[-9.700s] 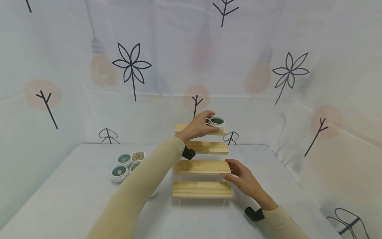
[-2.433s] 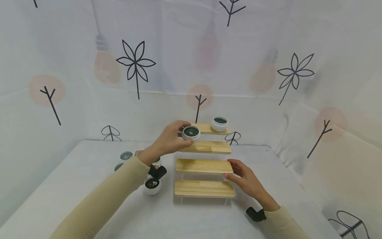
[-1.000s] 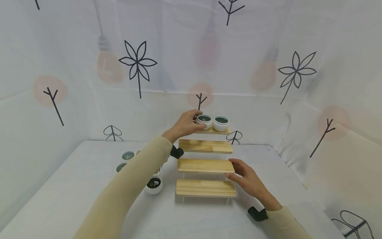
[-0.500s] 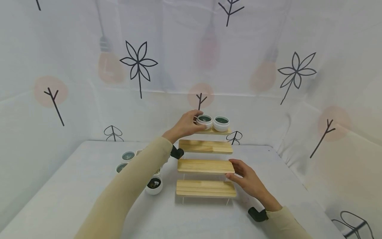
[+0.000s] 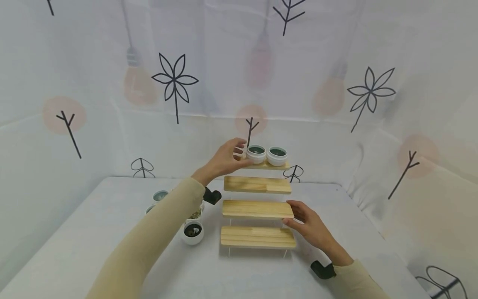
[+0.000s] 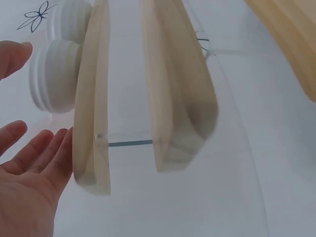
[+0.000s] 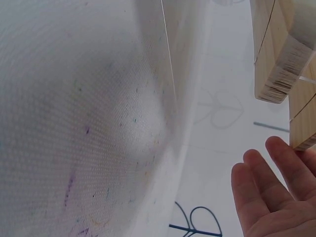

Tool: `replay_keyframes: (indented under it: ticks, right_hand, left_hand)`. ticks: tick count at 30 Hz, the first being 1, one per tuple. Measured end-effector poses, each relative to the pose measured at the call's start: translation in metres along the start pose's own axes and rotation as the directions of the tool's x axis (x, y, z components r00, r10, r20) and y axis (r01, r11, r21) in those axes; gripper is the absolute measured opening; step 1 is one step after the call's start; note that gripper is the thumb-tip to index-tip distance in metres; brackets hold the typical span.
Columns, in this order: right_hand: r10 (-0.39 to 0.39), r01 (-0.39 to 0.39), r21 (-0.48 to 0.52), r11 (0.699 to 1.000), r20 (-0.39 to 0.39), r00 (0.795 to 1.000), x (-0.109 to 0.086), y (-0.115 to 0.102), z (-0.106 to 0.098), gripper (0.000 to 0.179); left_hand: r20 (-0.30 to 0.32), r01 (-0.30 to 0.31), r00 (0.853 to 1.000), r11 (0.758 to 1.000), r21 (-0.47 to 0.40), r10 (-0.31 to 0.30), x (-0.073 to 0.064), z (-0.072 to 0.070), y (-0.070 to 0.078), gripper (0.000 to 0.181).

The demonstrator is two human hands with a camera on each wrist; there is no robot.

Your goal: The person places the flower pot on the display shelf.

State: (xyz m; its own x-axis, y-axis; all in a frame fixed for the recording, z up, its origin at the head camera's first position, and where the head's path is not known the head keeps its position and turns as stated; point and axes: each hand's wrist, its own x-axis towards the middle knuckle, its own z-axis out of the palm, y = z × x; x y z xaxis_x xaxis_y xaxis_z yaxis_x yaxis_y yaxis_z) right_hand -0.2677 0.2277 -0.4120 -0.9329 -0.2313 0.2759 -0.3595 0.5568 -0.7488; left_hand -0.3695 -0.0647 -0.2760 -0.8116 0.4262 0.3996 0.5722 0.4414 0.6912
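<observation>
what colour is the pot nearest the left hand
White pot, dark green inside; clearest in head view.

The rack (image 5: pixel 257 209) has four pale wooden shelves stepped upward on thin legs, upright on the desk (image 5: pixel 186 274). On its top shelf stand two round white pots, dark green inside: the left pot (image 5: pixel 256 158) near the middle, the right pot (image 5: pixel 277 160) just beside it at the right end. The left grip (image 5: pixel 225 159) has its fingers spread at the left pot; contact is unclear. The right grip (image 5: pixel 313 226) holds the right end of the second shelf up.
</observation>
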Motion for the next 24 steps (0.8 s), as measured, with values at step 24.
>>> replay_keyframes:
  ticks: [24]
  right_hand:
    - [-0.009,0.009,0.003,1.000,-0.016,1.000,0.003,-0.004,0.004,0.061]
  left_hand:
    - [-0.060,-0.158,0.985,0.984,0.081,0.163,-0.098,-0.026,-0.035,0.062]
